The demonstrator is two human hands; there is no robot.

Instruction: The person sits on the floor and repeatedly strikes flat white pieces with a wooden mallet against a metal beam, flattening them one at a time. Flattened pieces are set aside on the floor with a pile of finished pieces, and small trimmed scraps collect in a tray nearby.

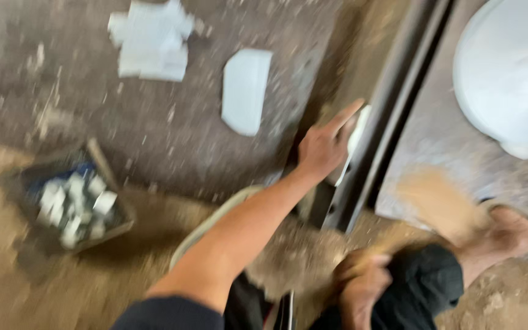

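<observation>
The picture is blurred. My left hand (324, 145) reaches forward from the lower left and grips a small flat white piece (357, 135), pressing it against a dark metal rail (398, 91) that runs diagonally across the floor. The index finger lies stretched along the piece's top edge. My right hand (362, 282) rests low, by my knee in dark trousers (426, 284), fingers curled in with nothing visible in them. Under my left forearm is a round pan (212, 223) holding a greyish sandy mix (297, 256).
A flat box (74, 205) of small white pieces lies at the left. A stack of white tile scraps (153, 40) and a single white shard (245, 88) lie on the far floor. A large white rounded object (508, 73) sits top right. My sandalled foot (517, 232) and a sand heap (435, 201) are at the right.
</observation>
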